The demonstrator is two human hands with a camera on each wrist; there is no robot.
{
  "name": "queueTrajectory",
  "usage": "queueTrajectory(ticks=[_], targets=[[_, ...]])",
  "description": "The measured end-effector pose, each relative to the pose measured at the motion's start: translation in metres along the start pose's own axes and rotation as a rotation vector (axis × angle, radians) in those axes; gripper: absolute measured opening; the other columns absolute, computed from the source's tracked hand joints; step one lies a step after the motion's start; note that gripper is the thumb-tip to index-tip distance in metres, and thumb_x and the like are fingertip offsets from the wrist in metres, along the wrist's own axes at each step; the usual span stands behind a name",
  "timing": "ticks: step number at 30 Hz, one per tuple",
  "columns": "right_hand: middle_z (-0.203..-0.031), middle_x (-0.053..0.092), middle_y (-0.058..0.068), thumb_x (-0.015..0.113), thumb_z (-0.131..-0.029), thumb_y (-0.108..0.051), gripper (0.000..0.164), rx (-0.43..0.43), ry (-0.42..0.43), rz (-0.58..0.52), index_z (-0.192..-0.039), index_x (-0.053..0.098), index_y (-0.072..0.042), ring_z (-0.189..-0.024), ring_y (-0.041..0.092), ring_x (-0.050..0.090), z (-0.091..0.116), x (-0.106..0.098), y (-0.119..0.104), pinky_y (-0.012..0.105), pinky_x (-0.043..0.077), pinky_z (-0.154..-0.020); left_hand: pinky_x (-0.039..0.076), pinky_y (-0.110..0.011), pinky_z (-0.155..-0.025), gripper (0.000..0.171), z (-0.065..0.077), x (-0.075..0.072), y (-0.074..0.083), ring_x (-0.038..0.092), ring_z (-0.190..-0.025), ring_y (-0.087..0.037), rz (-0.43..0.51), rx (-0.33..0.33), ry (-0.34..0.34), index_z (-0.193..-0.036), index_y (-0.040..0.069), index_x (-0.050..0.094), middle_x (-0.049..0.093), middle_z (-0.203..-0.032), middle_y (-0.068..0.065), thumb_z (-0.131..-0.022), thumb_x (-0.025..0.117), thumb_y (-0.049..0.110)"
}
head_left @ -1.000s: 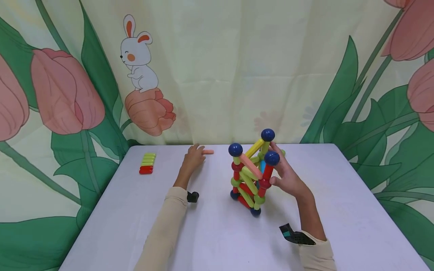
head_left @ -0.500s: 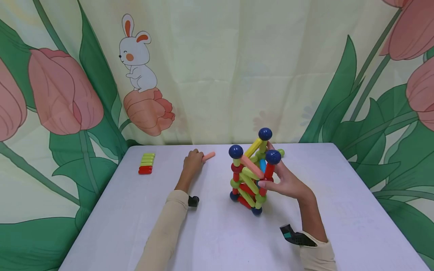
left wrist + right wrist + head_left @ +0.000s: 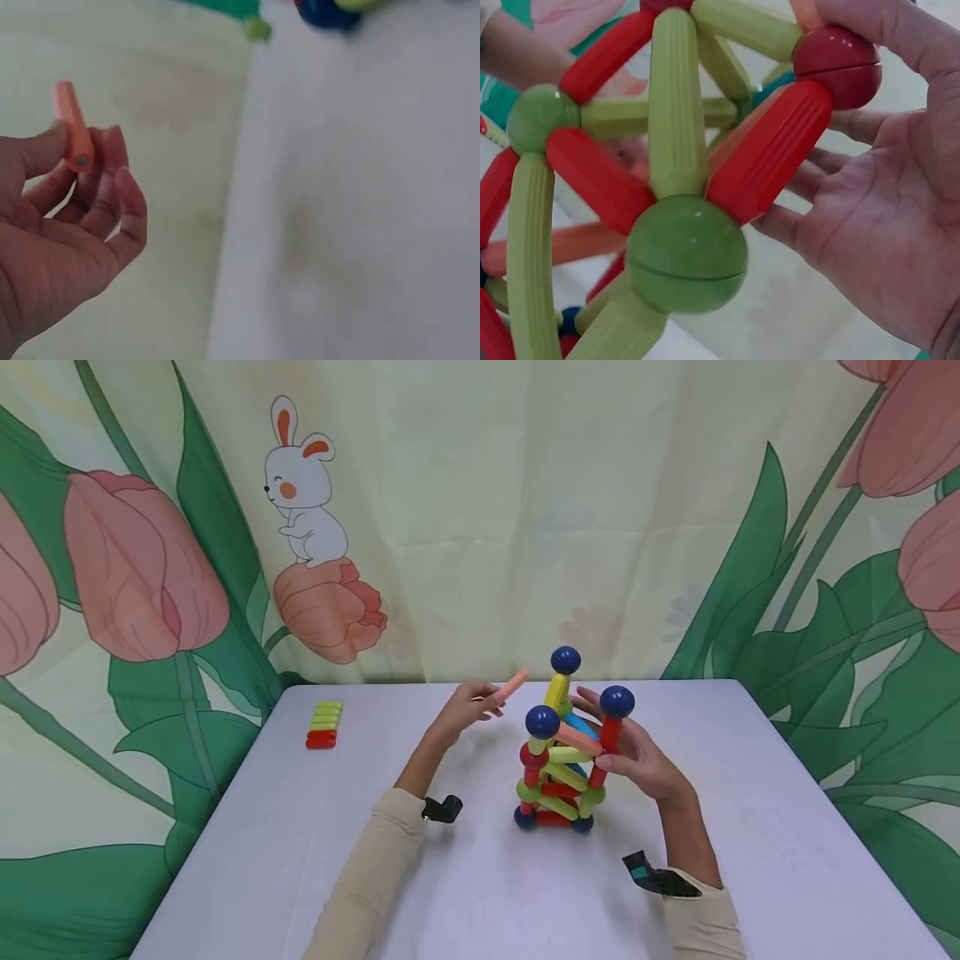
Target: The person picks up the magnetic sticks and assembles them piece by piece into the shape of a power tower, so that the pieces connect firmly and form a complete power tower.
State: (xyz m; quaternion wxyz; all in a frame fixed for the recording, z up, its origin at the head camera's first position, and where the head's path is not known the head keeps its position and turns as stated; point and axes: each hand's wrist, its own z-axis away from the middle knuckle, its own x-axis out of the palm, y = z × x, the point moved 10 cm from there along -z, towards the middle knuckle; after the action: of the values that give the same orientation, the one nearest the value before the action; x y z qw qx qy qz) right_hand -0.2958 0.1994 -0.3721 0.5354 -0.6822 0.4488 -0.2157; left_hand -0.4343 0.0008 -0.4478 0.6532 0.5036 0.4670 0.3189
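My left hand [image 3: 467,710] pinches a salmon-coloured magnetic rod [image 3: 513,683] between thumb and fingers, raised over the table's far part. In the left wrist view, the rod [image 3: 73,127] shows a small grey disc at its near end. Right of that hand stands a tower of magnetic rods and balls [image 3: 570,755], topped by blue balls [image 3: 542,722]. My right hand [image 3: 643,762] holds the tower's right side, thumb in front and fingers behind. In the right wrist view, the thumb lies by a dark red ball [image 3: 838,66]; a green ball [image 3: 688,253] is nearest the camera.
Several yellow-green rods [image 3: 327,714] and red rods [image 3: 321,739] lie in a row at the table's far left. A curtain [image 3: 465,527] printed with tulips and a rabbit hangs behind the white table [image 3: 480,893].
My left hand has picked up the salmon rod from the table and brought it right, towards the tower. The tower has turned under my right hand, its front now facing me.
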Motion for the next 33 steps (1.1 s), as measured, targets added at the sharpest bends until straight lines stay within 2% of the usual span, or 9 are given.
queueTrajectory(ticks=[3,6,10,12,15,18,25,30,33], targets=[[-0.152,0.043,0.010,0.054,-0.093,-0.010,0.073,-0.023,0.003,-0.090,-0.156,0.017,-0.006,-0.138,0.019,0.046,0.001,-0.003,0.007,0.041,0.044,-0.106,0.052,-0.043,-0.097,0.038,0.006,0.018,0.035,0.067,-0.095,-0.019,0.152,0.061,-0.063,-0.124,0.003,0.061,0.066,-0.115,-0.017,-0.098,0.059,0.031],[-0.143,0.056,0.001,0.051,-0.098,-0.015,0.063,-0.031,0.015,-0.162,-0.154,0.025,-0.005,-0.132,0.017,0.053,0.001,-0.007,0.014,0.034,0.044,-0.105,0.050,-0.042,-0.100,0.035,0.012,0.032,0.063,0.066,-0.094,-0.016,0.302,0.079,-0.095,-0.125,0.004,0.059,0.066,-0.110,-0.011,-0.099,0.057,0.028],[-0.134,0.061,-0.003,0.049,-0.101,-0.018,0.050,-0.023,0.062,-0.194,-0.149,0.039,-0.008,-0.127,0.015,0.056,0.004,-0.014,0.021,0.032,0.046,-0.104,0.050,-0.039,-0.098,0.027,0.018,0.048,0.085,0.066,-0.094,-0.015,0.459,0.052,-0.156,-0.123,0.005,0.058,0.069,-0.103,-0.001,-0.101,0.053,0.020],[-0.131,0.062,-0.004,0.048,-0.101,-0.016,0.044,-0.021,0.103,-0.194,-0.145,0.045,-0.010,-0.124,0.013,0.057,0.006,-0.019,0.023,0.031,0.048,-0.101,0.047,-0.042,-0.100,0.028,0.020,0.057,0.092,0.067,-0.095,-0.017,0.495,0.039,-0.217,-0.126,0.005,0.058,0.071,-0.107,-0.004,-0.102,0.051,0.019],[-0.128,0.062,-0.004,0.045,-0.102,-0.011,0.038,-0.022,0.161,-0.196,-0.139,0.052,-0.013,-0.120,0.012,0.058,0.008,-0.025,0.023,0.029,0.050,-0.098,0.044,-0.048,-0.105,0.035,0.024,0.069,0.097,0.069,-0.097,-0.019,0.505,0.034,-0.308,-0.133,0.003,0.055,0.069,-0.116,-0.013,-0.103,0.047,0.020],[-0.128,0.062,-0.005,0.043,-0.103,-0.006,0.036,-0.029,0.194,-0.196,-0.136,0.056,-0.013,-0.117,0.010,0.060,0.010,-0.028,0.021,0.027,0.051,-0.096,0.044,-0.048,-0.105,0.038,0.027,0.072,0.094,0.068,-0.097,-0.018,0.510,0.016,-0.343,-0.136,0.000,0.051,0.069,-0.112,-0.013,-0.104,0.045,0.020],[-0.127,0.063,-0.007,0.043,-0.103,-0.005,0.036,-0.041,0.220,-0.129,-0.137,0.054,-0.009,-0.114,0.008,0.063,0.007,-0.030,0.014,0.023,0.051,-0.095,0.045,-0.047,-0.102,0.036,0.026,0.063,0.085,0.062,-0.109,-0.022,0.513,0.003,-0.319,-0.134,0.001,0.056,0.070,-0.101,0.000,-0.104,0.046,0.018],[-0.124,0.065,-0.008,0.043,-0.104,-0.008,0.034,-0.004,0.274,-0.055,-0.135,0.053,-0.002,-0.111,0.009,0.064,0.006,-0.033,0.015,0.024,0.052,-0.093,0.041,-0.045,-0.108,0.036,0.028,0.069,0.094,0.054,-0.129,-0.023,0.554,0.086,-0.357,-0.134,0.008,0.059,0.066,-0.129,-0.004,-0.104,0.045,0.021],[-0.123,0.065,-0.009,0.044,-0.103,-0.009,0.033,0.017,0.300,-0.029,-0.134,0.052,0.001,-0.109,0.009,0.065,0.006,-0.035,0.016,0.024,0.053,-0.092,0.048,-0.032,-0.102,0.034,0.029,0.070,0.094,0.058,-0.123,-0.018,0.684,0.054,-0.303,-0.135,0.010,0.060,0.064,-0.132,-0.006,-0.103,0.048,0.017]])
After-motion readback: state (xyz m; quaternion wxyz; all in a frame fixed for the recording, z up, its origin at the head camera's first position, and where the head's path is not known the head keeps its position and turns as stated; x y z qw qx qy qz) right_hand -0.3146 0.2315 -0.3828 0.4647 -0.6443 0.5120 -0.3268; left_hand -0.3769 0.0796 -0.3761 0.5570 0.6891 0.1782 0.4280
